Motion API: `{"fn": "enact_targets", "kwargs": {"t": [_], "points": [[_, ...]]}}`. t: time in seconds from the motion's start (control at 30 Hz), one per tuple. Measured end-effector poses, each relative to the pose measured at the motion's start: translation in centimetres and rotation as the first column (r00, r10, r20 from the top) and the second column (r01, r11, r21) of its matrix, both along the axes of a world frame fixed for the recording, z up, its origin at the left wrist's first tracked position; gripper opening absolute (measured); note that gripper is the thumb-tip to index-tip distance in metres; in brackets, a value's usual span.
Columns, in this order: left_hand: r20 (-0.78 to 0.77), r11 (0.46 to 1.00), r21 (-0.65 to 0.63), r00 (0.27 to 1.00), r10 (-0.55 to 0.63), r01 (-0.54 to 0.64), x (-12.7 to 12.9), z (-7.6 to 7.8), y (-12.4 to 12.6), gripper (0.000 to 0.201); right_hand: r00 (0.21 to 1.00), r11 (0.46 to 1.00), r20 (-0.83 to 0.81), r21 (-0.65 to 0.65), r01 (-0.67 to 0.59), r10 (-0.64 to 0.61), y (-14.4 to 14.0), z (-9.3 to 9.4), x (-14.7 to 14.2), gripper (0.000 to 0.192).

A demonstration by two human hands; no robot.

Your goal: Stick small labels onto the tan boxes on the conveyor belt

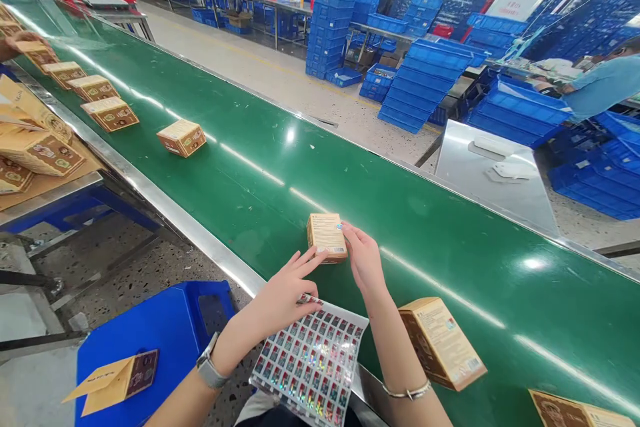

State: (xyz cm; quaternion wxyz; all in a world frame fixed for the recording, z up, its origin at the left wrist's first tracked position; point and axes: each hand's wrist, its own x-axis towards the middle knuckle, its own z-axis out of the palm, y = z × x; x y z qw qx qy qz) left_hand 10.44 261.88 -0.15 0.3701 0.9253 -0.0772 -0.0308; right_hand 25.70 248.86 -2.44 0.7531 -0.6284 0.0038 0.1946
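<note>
Touching a small sticker (339,227) at the two o'clock edge of a box (324,232), my right hand (363,257) has its fingertips close together; whether they pinch it, I cannot tell. My left hand (287,287) reaches its spread upper fingers to the box's six o'clock edge, its thumb and lower fingers clamped on a shiny sticker sheet (315,360). The box lies on the green belt (250,213) mid-view. From it, a stickered carton (443,340) lies at four o'clock, another carton (181,138) at ten, and a blue stool (175,313) at eight.
</note>
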Motion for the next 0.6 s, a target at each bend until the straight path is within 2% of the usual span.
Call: {"fn": "enact_targets", "kwargs": {"t": [0.3,0.5,0.6], "points": [[-0.012,0.995,-0.079,0.998,-0.061,0.06,0.5,0.4,-1.5,0.011,0.998,0.991,0.059,-0.136,-0.008,0.016,-2.1,0.2,0.0,0.043],[-0.083,0.994,-0.041,0.991,-0.1,0.097,0.8,1.4,-2.7,0.012,0.975,0.944,0.217,-0.307,0.121,-0.055,-3.0,0.3,-0.5,0.032],[-0.078,0.992,-0.021,0.989,-0.128,0.126,1.0,1.1,-3.3,0.011,0.953,0.906,0.291,-0.378,0.192,-0.081,-3.1,0.3,-1.0,0.032]]}}
